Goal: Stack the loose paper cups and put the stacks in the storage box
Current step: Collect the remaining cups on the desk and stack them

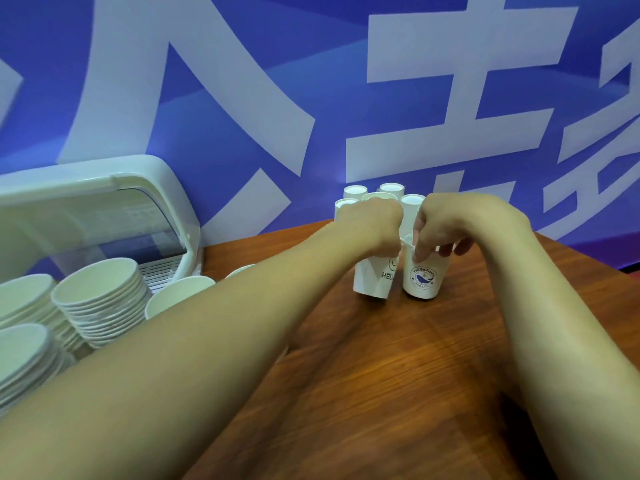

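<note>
Pinches the rim of the whale-logo cup (423, 282) between thumb and forefinger of the right hand (446, 226), fingers (420, 253) curled tight on the paper, the remaining fingertips tucked at the cup's far edge. Wraps the left hand (372, 226) like a fist over the mouth of the lettered cup (372, 284) and grips it there; cannot make out the left fingertips, hidden under the knuckles. Holds the two cups side by side directly below the fingers, mouths close together, the lettered one tilted a little, the whale-logo one upright; cannot tell whether either base rests on the wooden bench (398, 375) or hangs just above it. Has more loose cups (391, 189) clustered upright just beyond the fingers, five rims showing, at the bench's far edge against the blue wall (242, 81) with its large white characters. Has, well to the left of the fingers and nearer the body, the white storage box (86, 202) with lid swung up, and in it several stacks of cups (100, 299) lying on their sides, mouths toward the camera. Shows one further cup mouth (176, 297) between those stacks and the left forearm, partly covered by the arm.
</note>
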